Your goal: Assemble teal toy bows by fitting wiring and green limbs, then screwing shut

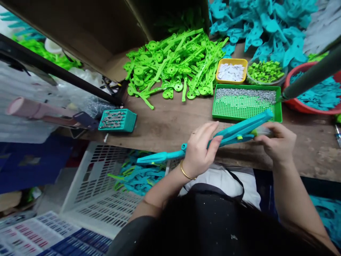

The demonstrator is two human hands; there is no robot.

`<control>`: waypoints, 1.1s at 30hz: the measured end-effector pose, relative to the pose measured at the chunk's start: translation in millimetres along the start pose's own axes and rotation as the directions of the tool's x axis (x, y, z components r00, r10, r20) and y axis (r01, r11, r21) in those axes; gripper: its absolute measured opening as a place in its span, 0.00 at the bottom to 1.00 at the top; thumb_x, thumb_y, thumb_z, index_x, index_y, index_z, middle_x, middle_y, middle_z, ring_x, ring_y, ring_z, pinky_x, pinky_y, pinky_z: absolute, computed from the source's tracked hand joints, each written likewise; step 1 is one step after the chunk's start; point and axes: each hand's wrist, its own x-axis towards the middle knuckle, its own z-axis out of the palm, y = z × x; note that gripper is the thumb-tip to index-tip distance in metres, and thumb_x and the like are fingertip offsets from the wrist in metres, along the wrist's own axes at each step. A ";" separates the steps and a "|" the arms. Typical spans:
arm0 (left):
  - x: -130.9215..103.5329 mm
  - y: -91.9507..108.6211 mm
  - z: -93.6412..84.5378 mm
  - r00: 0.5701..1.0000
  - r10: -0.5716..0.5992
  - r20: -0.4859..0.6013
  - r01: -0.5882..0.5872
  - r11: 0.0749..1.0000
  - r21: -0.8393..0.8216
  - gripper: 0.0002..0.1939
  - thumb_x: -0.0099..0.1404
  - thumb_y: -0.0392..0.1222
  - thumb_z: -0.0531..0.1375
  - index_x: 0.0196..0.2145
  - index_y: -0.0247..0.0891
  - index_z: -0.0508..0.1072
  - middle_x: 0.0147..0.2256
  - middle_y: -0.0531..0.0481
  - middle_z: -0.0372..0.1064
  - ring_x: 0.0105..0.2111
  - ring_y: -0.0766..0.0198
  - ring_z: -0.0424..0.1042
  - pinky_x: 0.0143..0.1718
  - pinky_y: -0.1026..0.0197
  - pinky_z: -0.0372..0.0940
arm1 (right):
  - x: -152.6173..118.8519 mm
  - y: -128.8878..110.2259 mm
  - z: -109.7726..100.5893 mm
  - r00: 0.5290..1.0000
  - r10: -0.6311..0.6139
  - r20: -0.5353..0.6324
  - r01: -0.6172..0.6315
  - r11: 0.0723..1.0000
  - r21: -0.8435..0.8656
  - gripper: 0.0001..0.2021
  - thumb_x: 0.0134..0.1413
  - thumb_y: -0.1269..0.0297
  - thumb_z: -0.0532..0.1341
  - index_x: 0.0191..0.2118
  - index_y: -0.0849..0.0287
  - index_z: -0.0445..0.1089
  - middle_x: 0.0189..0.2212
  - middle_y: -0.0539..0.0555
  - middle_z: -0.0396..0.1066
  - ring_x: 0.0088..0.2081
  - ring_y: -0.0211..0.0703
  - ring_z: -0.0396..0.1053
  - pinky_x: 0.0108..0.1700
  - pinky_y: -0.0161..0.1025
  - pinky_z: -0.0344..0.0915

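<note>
The left hand (pixel 198 151) has its grip closed around the middle of a long turquoise part (pixel 239 131), held up over the near edge of the wooden surface (pixel 170 119). The right hand's (pixel 279 140) grip pinches a pale, blurred piece (pixel 265 132) at the part's right end. The part's long axis runs mostly left to right, slanting; its tapered end points left and towards the person, its blunt end right and away. Beyond it on the surface sit a green tray (pixel 246 113) of metal bits, a yellow tub (pixel 231 81), a red basin (pixel 289 97) and a heap of lime-green pieces (pixel 173 67). Leftward lies a turquoise box (pixel 131 121). Below, a white crate (pixel 80 181) holds similar parts; blue printed cartons (pixel 77 243) lie at lower left.
</note>
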 end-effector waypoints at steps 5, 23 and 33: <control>7.3 1.8 27.9 0.995 -0.092 -0.049 0.069 0.933 -0.354 0.13 0.73 0.42 0.54 0.50 0.38 0.74 0.49 0.45 0.77 0.49 0.63 0.76 0.51 0.60 0.70 | -5.3 -9.7 6.3 0.999 0.038 0.018 -0.038 0.999 -0.015 0.21 0.41 0.41 0.70 0.30 0.55 0.72 0.25 0.50 0.74 0.27 0.43 0.70 0.31 0.40 0.67; 22.9 -27.5 -33.0 0.991 -0.051 0.126 0.048 0.999 0.025 0.16 0.72 0.49 0.55 0.43 0.37 0.77 0.36 0.49 0.79 0.30 0.67 0.76 0.32 0.66 0.67 | -13.8 -49.2 21.0 0.698 0.035 0.715 -0.251 0.948 0.198 0.17 0.67 0.55 0.51 0.56 0.55 0.64 0.18 0.43 0.65 0.18 0.37 0.67 0.23 0.34 0.66; 36.7 -2.8 -39.3 0.837 0.147 0.527 -0.411 0.805 0.428 0.33 0.67 0.60 0.58 0.60 0.32 0.66 0.53 0.34 0.71 0.51 0.45 0.72 0.52 0.47 0.67 | -24.8 -45.2 -22.2 0.449 0.376 0.811 -0.861 0.425 0.279 0.20 0.59 0.44 0.57 0.36 0.59 0.67 0.19 0.49 0.67 0.12 0.34 0.58 0.12 0.32 0.54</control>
